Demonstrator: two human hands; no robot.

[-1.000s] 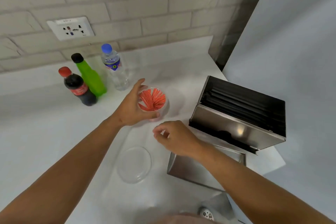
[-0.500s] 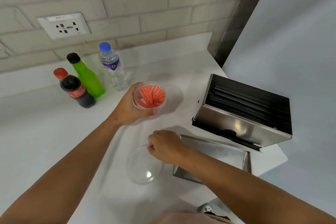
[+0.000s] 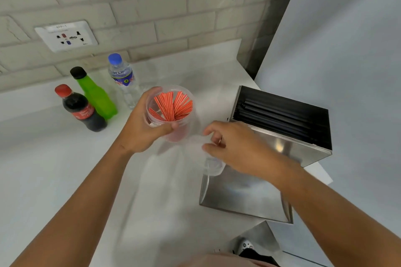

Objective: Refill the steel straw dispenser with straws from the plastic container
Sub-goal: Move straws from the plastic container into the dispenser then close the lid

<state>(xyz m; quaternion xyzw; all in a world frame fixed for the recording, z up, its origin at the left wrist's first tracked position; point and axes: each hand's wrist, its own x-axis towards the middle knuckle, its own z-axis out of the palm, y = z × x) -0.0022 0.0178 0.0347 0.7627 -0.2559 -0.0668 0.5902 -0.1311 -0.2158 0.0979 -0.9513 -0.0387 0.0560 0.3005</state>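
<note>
My left hand [image 3: 143,134] grips the clear plastic container [image 3: 173,134] by its side and holds it above the white counter; red striped straws [image 3: 173,106] stand fanned inside it. To its right, my right hand [image 3: 236,147] pinches the container's clear round lid [image 3: 213,167], which shows blurred under the fingers. The steel straw dispenser [image 3: 288,149] stands open at the right with black straws [image 3: 275,117] lying in it.
The dispenser's steel cover [image 3: 245,199] lies flat on the counter [image 3: 54,158] below my right hand. A cola bottle [image 3: 82,110], a green bottle [image 3: 97,95] and a water bottle [image 3: 124,80] stand at the back left by the brick wall. A wall socket [image 3: 66,36] sits above them.
My right hand picked the clear lid up off the counter and carried it right, over the steel cover. My left hand raised the container a little.
</note>
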